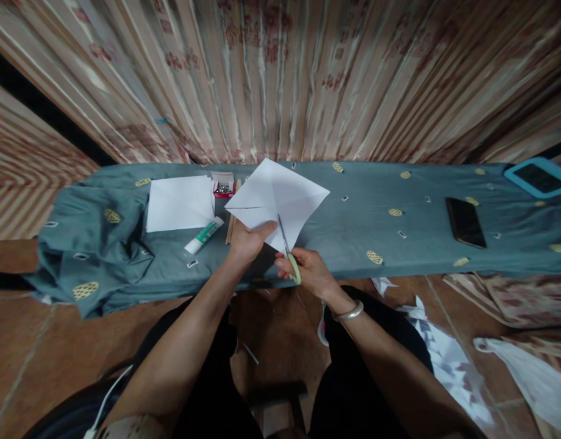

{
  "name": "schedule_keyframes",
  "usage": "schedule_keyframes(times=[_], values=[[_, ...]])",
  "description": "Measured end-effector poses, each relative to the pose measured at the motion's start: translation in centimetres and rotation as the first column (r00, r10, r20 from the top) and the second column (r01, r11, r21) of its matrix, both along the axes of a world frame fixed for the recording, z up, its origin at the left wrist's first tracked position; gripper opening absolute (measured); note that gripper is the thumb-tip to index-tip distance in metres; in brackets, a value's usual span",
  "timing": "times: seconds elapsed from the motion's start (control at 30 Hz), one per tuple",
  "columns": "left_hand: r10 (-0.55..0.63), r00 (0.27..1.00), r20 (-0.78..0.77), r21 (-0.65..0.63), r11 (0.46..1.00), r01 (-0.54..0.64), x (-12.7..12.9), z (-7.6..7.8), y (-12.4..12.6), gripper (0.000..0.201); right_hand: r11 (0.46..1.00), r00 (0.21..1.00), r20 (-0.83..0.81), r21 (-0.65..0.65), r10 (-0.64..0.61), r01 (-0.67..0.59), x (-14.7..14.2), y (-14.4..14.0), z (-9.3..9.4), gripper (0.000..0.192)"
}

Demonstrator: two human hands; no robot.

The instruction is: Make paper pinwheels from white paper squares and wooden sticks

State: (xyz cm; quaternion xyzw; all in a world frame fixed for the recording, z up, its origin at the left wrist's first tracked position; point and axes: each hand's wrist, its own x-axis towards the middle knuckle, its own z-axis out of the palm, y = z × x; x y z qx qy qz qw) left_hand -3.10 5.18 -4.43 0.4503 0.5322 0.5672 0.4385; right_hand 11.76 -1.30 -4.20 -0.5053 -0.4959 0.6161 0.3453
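Observation:
A square sheet of white paper [285,189] is held up over the cloth-covered surface, turned so that its corners point up, down and to the sides. One slit runs inward from its left corner. My left hand [250,239] grips the lower left edge, with the thumb lying on top. In my right hand [308,268] is a pair of scissors [293,268] with light green handles. Their blades point upward at the lower corner, against the paper. Fingers of my right hand are wrapped round the handles.
Left of the paper lie a stack of white sheets [180,204], an open small red box [223,186] of metal pieces, a glue tube [204,235] and thin wooden sticks [230,230]. A phone [465,222] and blue-framed tablet [541,177] lie right. Folded paper pieces [449,353] are on the floor.

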Motion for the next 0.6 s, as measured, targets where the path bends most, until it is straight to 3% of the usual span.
schedule_keyframes(times=[0.3,0.6], values=[[0.003,1.0,0.029,-0.016,1.0,-0.003,0.21,0.17,-0.24,0.04,0.999,1.0,0.005,-0.023,-0.027,0.027,-0.19,0.04,0.45,0.047],[-0.018,1.0,0.01,-0.021,1.0,0.018,0.24,0.28,-0.5,0.035,0.999,0.999,0.045,0.038,-0.015,0.014,0.03,0.11,-0.21,0.043]])
